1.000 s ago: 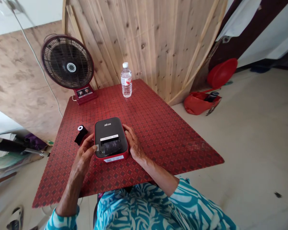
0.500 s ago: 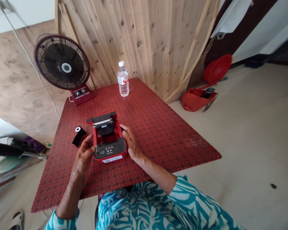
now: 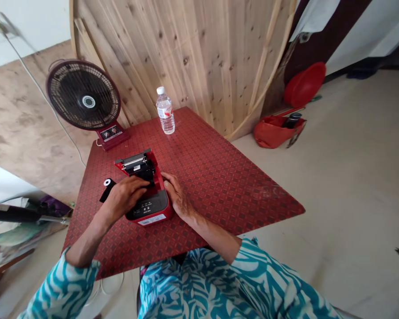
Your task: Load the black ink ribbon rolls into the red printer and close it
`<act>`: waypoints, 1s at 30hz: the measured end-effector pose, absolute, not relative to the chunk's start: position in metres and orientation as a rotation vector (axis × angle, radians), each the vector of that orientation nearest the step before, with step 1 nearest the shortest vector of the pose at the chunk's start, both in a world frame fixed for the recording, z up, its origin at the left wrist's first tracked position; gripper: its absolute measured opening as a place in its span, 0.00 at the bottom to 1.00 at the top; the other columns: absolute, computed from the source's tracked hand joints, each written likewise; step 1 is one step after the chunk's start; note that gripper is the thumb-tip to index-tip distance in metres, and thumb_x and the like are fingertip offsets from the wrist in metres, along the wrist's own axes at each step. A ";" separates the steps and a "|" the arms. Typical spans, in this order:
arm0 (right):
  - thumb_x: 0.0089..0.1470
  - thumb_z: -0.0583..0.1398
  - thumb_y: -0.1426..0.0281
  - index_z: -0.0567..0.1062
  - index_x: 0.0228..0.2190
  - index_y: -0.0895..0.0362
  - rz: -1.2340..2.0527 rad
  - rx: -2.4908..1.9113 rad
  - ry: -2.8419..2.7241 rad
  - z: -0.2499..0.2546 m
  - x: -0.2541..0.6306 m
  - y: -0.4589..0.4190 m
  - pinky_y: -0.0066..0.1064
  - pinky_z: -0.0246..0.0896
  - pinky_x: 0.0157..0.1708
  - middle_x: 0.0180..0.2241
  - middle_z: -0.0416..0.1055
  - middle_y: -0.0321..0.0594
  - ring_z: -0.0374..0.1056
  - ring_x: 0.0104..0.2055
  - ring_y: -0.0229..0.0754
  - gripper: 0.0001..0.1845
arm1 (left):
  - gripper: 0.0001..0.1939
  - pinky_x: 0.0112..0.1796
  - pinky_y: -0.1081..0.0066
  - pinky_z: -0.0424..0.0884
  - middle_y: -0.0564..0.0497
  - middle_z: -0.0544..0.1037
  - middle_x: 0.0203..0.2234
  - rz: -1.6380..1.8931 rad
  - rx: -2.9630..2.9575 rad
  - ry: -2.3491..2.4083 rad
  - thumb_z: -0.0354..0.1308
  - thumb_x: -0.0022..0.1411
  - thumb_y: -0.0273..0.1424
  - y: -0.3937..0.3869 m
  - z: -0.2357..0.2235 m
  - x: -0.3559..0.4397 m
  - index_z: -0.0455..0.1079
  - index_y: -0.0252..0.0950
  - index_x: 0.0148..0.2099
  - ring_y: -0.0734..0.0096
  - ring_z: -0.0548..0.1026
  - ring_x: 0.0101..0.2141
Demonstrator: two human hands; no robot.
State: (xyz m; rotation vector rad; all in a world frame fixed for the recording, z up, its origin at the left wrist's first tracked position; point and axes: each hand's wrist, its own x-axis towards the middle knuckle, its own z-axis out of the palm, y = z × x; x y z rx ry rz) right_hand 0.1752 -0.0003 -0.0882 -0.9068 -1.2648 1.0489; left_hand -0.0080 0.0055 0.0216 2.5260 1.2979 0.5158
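Two bare hands of yours work at a red-and-black device (image 3: 151, 206) that sits on the left half of the patterned red desk (image 3: 226, 181), its labelled front facing you. Its lid (image 3: 133, 157) stands up at the far end, so the inside is exposed between the raised part and the flat front panel. Your left hand (image 3: 126, 195) comes across the device's left edge and its fingers dip into that opening; their tips are hidden, so you cannot tell whether this grip is closed on anything. Your right hand (image 3: 177, 195) lies along the right side wall, fingers bent near the rim; you cannot tell whether that grip is clasping the wall or only leaning on it.

Just behind your left wrist, a black roll (image 3: 107, 182) with a white end lies between the device and the left edge. A strip of desk separates the device from the near edge, with your body close against that side. To your right, a broad stretch of desk top runs out to the pointed right corner. Farther back, a water bottle (image 3: 165, 113) stands upright near the far edge, and a fan (image 3: 86, 99) occupies the far left corner.
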 end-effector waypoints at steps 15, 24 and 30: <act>0.62 0.52 0.55 0.72 0.50 0.48 1.047 -0.893 -1.272 -0.087 0.178 0.001 0.42 0.54 0.61 0.51 0.69 0.40 0.63 0.57 0.45 0.20 | 0.14 0.36 0.65 0.71 0.46 0.80 0.39 -0.055 2.693 1.471 0.60 0.57 0.30 0.028 0.036 0.013 0.75 0.40 0.47 0.57 0.78 0.37; 0.61 0.53 0.54 0.71 0.51 0.47 1.107 -0.913 -1.245 -0.086 0.180 -0.001 0.42 0.53 0.62 0.53 0.69 0.40 0.63 0.59 0.45 0.20 | 0.23 0.40 0.66 0.72 0.57 0.80 0.36 1.149 1.811 1.894 0.65 0.55 0.40 -0.050 0.083 -0.088 0.72 0.44 0.54 0.67 0.77 0.35; 0.60 0.54 0.53 0.72 0.50 0.47 1.143 -0.941 -1.202 -0.090 0.179 -0.001 0.42 0.53 0.62 0.54 0.69 0.38 0.62 0.59 0.46 0.21 | 0.23 0.39 0.63 0.74 0.52 0.81 0.33 1.095 1.552 1.915 0.71 0.44 0.44 -0.071 0.010 -0.132 0.74 0.38 0.41 0.60 0.77 0.34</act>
